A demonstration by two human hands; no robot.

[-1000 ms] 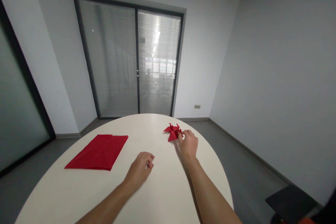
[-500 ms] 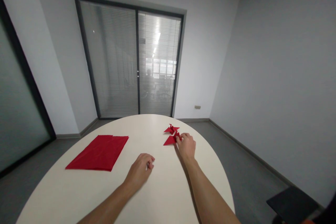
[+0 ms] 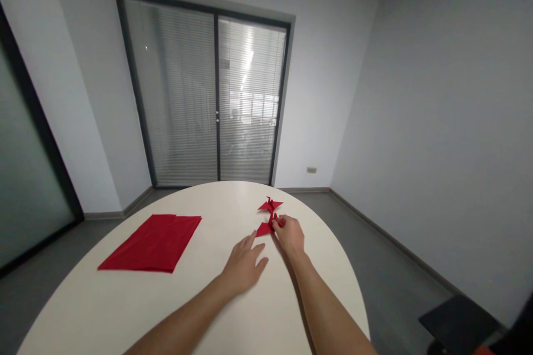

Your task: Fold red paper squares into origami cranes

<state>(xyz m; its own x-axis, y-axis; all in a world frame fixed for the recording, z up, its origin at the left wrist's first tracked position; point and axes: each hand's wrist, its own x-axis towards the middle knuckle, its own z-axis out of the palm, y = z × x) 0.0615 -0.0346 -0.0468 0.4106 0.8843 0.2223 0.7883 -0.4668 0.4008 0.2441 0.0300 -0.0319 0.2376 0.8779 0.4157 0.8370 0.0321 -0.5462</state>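
Note:
Two red origami cranes are near the far right of the round white table. My right hand [image 3: 290, 236] pinches the nearer paper crane [image 3: 265, 228] at its right side, with that wing partly hidden by the fingers. Just beyond it stands the farther paper crane [image 3: 270, 206], its wings spread, with no hand on it. My left hand [image 3: 245, 265] is open, fingers extended, palm toward the table. Its fingertips reach close to the left wing of the nearer crane; whether they touch it I cannot tell.
Red paper sheets [image 3: 154, 244] lie in a flat stack on the left of the round table [image 3: 125, 310]. A dark chair seat [image 3: 458, 319] is at the lower right, off the table. Beyond the table are glass panels with blinds [image 3: 179, 100].
My left hand has opened from a loose curl and moved forward and right toward the nearer crane. My right hand has drawn that crane slightly nearer and to the left.

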